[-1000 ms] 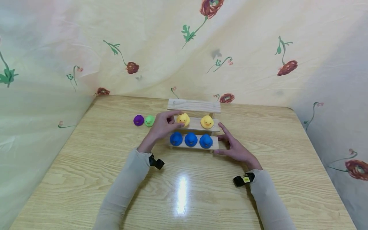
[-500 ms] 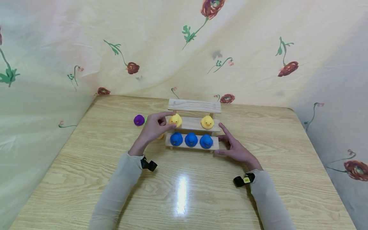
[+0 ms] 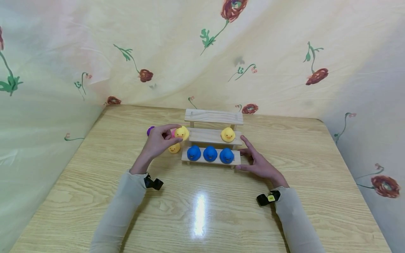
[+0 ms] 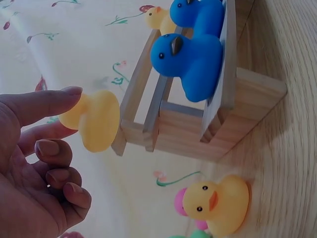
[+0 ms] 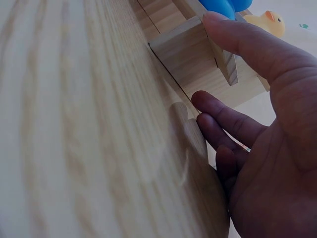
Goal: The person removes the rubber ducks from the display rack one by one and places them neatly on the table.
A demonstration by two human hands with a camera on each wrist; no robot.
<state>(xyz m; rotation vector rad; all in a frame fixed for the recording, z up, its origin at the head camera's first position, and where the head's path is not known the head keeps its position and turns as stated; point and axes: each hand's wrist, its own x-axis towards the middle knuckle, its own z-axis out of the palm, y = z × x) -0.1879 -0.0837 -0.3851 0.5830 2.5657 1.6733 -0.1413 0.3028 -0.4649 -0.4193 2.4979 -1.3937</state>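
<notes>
My left hand (image 3: 157, 143) pinches a yellow rubber duck (image 3: 181, 134) between thumb and index finger, just off the left end of the middle step. The wooden three-step rack (image 3: 207, 135) carries a second yellow duck (image 3: 228, 135) at the right of its middle step. Along the lowest step stand three blue ducks (image 3: 210, 154). My right hand (image 3: 260, 164) is at the rack's right end, its fingers fairly straight; the thumb touches the lowest step and the index fingertip is right by the middle one.
Left of the rack, another yellow duck (image 4: 230, 206) stands on the table (image 3: 234, 218), with a pink duck (image 4: 181, 202) behind it. A purple duck (image 3: 150, 131) is partly covered by the left hand, and a green one (image 4: 190, 235) shows at the frame's edge. Flowered cloth (image 3: 177, 52) hangs behind.
The left hand has drawn the pinched yellow duck leftward along the middle step and past its end, uncovering a yellow duck on the table. The right hand stays put.
</notes>
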